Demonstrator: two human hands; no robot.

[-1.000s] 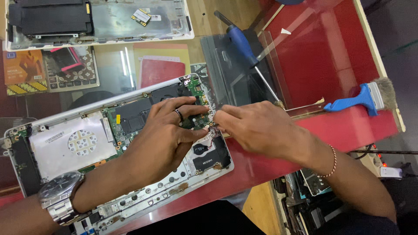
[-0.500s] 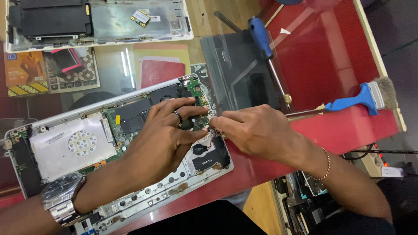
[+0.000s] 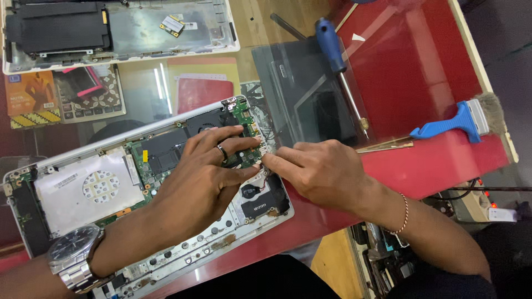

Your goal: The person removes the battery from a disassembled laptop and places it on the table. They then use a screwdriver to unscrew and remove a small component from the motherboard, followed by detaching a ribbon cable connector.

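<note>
Pressing together over the green circuit board (image 3: 244, 158), the fingertips of both hands meet at the right end of an opened laptop base (image 3: 138, 205). The left hand (image 3: 202, 180), with a ring on one finger and a metal wristwatch (image 3: 75, 260) at the wrist, lies flat across the board with fingers spread and extended; it grips nothing that can be seen. The right hand (image 3: 318, 171), wearing a thin bracelet (image 3: 404, 213), has its fingers curled and its fingertips pinched at the board's edge; whether they hold a small part cannot be told.

At about 9 o'clock from the hands, inside the base, sits a silver rectangular drive (image 3: 91, 191) with a white label strip and a round perforated pattern. At 5 o'clock from the left fingertips lies a black component (image 3: 259, 206) bearing a small white label. At 11 o'clock, well apart, rests another open white casing (image 3: 166, 33) with a small yellow-and-white card. Below it, at 10 o'clock, lies an orange box (image 3: 30, 99) with yellow-black stripes. At 1 o'clock lies a blue-handled screwdriver (image 3: 338, 72) on a dark panel; at 3 o'clock a blue-handled brush (image 3: 454, 122) rests on the red table (image 3: 432, 72).
</note>
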